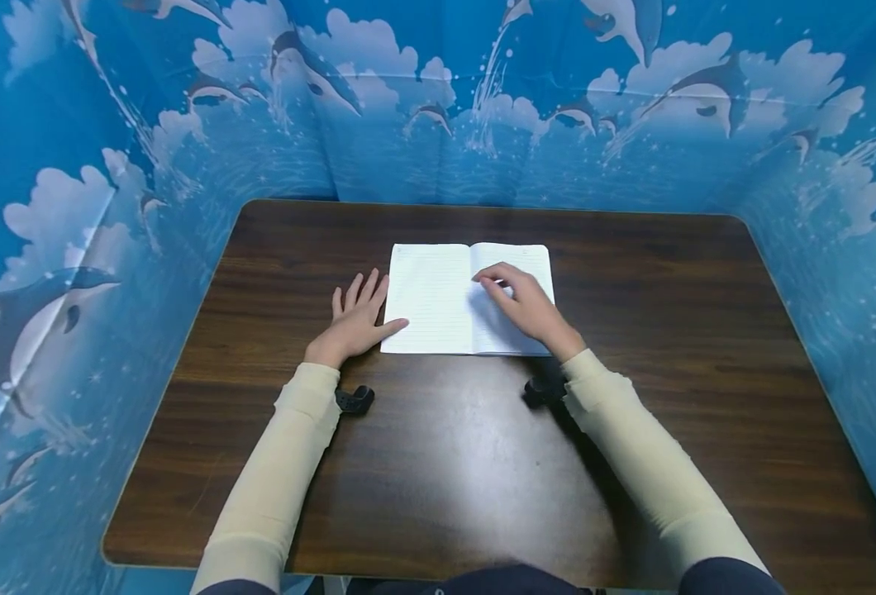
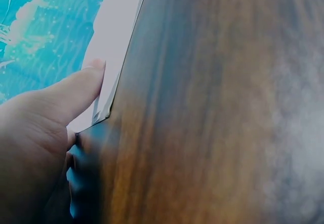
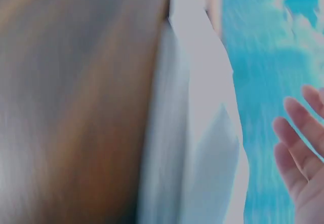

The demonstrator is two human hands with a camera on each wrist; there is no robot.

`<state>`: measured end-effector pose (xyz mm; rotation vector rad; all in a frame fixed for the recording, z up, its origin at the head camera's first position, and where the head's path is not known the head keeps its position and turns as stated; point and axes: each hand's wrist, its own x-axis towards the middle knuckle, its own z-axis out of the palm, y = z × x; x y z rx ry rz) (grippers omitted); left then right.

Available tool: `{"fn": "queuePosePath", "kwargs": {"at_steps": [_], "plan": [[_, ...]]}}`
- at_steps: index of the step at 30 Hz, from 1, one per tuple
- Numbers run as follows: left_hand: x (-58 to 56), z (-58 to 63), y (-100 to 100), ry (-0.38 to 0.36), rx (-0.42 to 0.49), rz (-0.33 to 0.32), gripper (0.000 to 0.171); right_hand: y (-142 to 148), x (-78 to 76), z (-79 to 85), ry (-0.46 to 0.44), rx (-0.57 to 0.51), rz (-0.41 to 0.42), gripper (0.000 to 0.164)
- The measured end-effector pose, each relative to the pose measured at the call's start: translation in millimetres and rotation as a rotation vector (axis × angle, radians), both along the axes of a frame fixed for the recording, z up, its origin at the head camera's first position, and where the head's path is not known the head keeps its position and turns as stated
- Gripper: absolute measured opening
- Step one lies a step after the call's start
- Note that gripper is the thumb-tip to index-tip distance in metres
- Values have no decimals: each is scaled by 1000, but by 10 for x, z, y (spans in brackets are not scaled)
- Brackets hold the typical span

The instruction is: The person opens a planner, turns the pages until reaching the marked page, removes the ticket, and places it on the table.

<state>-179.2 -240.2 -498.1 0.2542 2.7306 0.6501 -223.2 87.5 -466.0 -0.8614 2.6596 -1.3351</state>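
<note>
The open notebook (image 1: 429,302), likely light and floppy, seems best pinched at three o'clock, with the left hand (image 1: 352,330) spread at nine o'clock and the right hand (image 1: 526,306) empty, loosely bent.

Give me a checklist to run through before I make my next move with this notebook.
1. Notebook lying open on the table: ok.
2. Left hand steadying it: ok, the thumb rests on the notebook's left edge.
3. Right hand free of objects: ok, it holds nothing.
4. Right fingertips touching the paper: not ok, they appear raised above the right page.
5. Pages free of writing: cannot tell, any marks are too faint to read.
</note>
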Motion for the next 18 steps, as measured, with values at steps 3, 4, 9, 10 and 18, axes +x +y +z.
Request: {"fn": "queuePosePath", "kwargs": {"at_steps": [3,4,9,10,18], "plan": [[-13,-8,-4,4,3,0,100,328,-113,-1,4,-24,-167,30],[-16,-9,-7,7,0,-3,100,430,-155,-19,-10,-6,-219,31],[-19,-39,-16,9,-11,-8,98,780,-361,-186,-96,152,-320,38],[-17,-30,-22,11,-11,-7,98,804,-402,-216,-109,186,-311,41],[1,-8,-9,12,-1,-3,98,846,-580,-281,-245,318,-279,64]]}}
